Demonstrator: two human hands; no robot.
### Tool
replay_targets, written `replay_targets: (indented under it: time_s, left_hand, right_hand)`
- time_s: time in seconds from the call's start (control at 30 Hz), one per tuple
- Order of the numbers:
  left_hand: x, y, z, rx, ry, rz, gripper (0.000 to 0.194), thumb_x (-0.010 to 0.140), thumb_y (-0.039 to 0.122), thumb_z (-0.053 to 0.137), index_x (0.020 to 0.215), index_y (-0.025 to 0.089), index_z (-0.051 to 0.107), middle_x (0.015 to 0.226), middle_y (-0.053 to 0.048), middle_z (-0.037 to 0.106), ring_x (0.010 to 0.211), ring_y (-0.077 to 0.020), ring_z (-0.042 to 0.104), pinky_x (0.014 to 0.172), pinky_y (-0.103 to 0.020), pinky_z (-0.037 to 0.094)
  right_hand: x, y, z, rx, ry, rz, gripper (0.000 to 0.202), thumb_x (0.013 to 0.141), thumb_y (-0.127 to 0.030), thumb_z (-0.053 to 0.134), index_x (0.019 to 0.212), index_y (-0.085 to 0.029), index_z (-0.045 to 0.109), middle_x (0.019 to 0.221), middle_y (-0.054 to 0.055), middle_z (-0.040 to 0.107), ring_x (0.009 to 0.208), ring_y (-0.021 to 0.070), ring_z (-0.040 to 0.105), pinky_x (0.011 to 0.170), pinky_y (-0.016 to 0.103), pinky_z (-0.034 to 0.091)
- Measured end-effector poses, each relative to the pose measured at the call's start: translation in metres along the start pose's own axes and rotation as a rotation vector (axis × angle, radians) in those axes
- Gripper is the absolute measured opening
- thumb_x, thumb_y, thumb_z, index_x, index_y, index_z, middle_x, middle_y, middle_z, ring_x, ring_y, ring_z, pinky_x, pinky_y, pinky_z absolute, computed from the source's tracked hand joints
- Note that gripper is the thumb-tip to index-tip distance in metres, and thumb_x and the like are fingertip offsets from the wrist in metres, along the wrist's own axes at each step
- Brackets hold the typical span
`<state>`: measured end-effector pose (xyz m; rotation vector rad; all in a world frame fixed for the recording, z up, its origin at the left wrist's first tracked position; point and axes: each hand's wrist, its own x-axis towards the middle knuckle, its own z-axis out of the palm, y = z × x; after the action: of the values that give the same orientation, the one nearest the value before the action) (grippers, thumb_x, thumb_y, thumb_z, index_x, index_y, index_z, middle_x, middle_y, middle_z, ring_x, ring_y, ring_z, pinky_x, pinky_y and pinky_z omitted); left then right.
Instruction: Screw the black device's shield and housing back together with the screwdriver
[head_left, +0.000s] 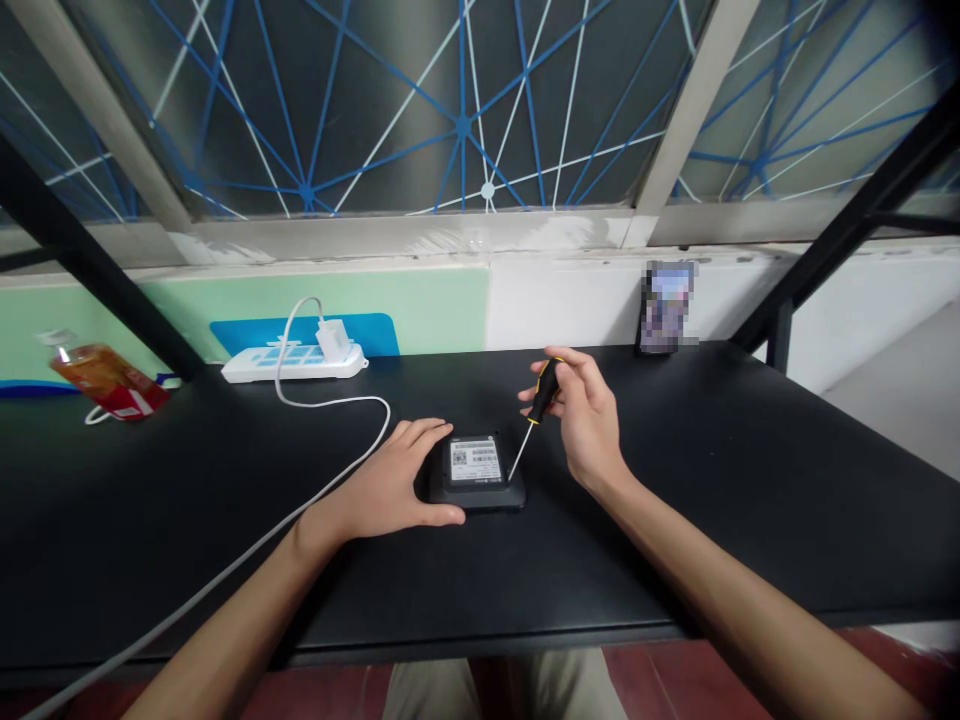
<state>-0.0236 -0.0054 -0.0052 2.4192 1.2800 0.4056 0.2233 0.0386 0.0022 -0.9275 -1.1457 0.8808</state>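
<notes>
A flat black device point(442, 493) lies on the black table, with a white printed label point(475, 460) bearing a QR code on its upper face. My left hand point(397, 480) spans its left side, fingers at the far edge and thumb along the near edge, gripping it. In my right hand point(589, 420) is a screwdriver point(546, 390) with a black and yellow handle, tilted to the right. Its metal shaft runs down to the near right corner of the label, where the tip meets the device. Whether a screw sits under the tip is too small to tell.
A white power strip point(247, 368) with a plugged-in charger point(332, 340) stands along the wall. Its white cable point(330, 490) crosses the table beside my left arm. A drink pouch point(109, 380) leans at far left; a phone-like object point(664, 308) stands at back right.
</notes>
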Motion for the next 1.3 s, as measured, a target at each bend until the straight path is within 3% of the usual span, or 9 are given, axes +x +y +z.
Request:
replay_targets:
  time_s: [0.2,0.43,0.7,0.9,1.07,1.3]
  left_hand:
    - [-0.0002,-0.0012,0.0006,0.006,-0.009,-0.010,0.098,0.076,0.068,0.073,0.151,0.018,0.036,0.156,-0.015,0.038,0.143,-0.0368,0.036,0.120,-0.054,0.031]
    - [-0.0001,-0.0022,0.0007,0.005,0.001,0.001,0.096,0.076,0.067,0.073,0.151,0.019,0.036,0.155,-0.015,0.039,0.143,-0.0367,0.036,0.119,-0.055,0.031]
    - [-0.0013,-0.0023,0.0000,0.011,0.007,0.010,0.094,0.076,0.067,0.074,0.150,0.022,0.037,0.154,-0.014,0.040,0.141,-0.0364,0.038,0.117,-0.056,0.033]
    - [0.0001,0.0005,-0.0011,0.015,0.002,-0.007,0.095,0.076,0.066,0.074,0.150,0.019,0.037,0.155,-0.015,0.040,0.141,-0.0362,0.038,0.118,-0.054,0.033]
    - [-0.0004,0.0007,-0.0012,0.015,-0.003,-0.007,0.095,0.076,0.067,0.074,0.151,0.021,0.036,0.156,-0.014,0.039,0.142,-0.0361,0.037,0.119,-0.056,0.032]
    - [-0.0007,-0.0008,0.0000,0.000,-0.009,-0.011,0.098,0.075,0.068,0.074,0.151,0.017,0.037,0.155,-0.016,0.039,0.143,-0.0368,0.036,0.120,-0.054,0.031]
  right_hand:
    - [-0.0007,-0.0007,-0.0003,-0.089,0.031,-0.087,0.030,0.085,-0.044,0.070,0.109,-0.026,0.063,0.089,0.000,0.062,0.067,0.0130,0.067,0.054,0.027,0.050]
    - [-0.0003,0.0006,-0.0006,-0.081,0.024,-0.150,0.029,0.081,-0.036,0.075,0.106,-0.027,0.065,0.085,-0.002,0.062,0.069,0.0127,0.065,0.064,0.030,0.055]
    - [-0.0012,-0.0035,-0.0011,0.026,-0.012,-0.013,0.023,0.095,-0.030,0.046,0.111,-0.026,0.061,0.108,0.005,0.072,0.074,0.0156,0.072,0.061,0.032,0.059]
    - [-0.0024,-0.0025,0.0005,-0.056,-0.024,-0.054,0.030,0.089,-0.045,0.064,0.113,-0.027,0.060,0.101,0.002,0.066,0.073,0.0145,0.070,0.058,0.028,0.054]
    - [0.0015,-0.0004,-0.0011,-0.104,-0.011,-0.114,0.029,0.084,-0.039,0.072,0.108,-0.027,0.062,0.086,-0.002,0.060,0.073,0.0117,0.065,0.059,0.025,0.050]
    - [0.0010,-0.0026,-0.0016,-0.019,-0.058,0.008,0.024,0.094,-0.031,0.048,0.114,-0.026,0.060,0.102,0.004,0.070,0.073,0.0136,0.069,0.058,0.026,0.052]
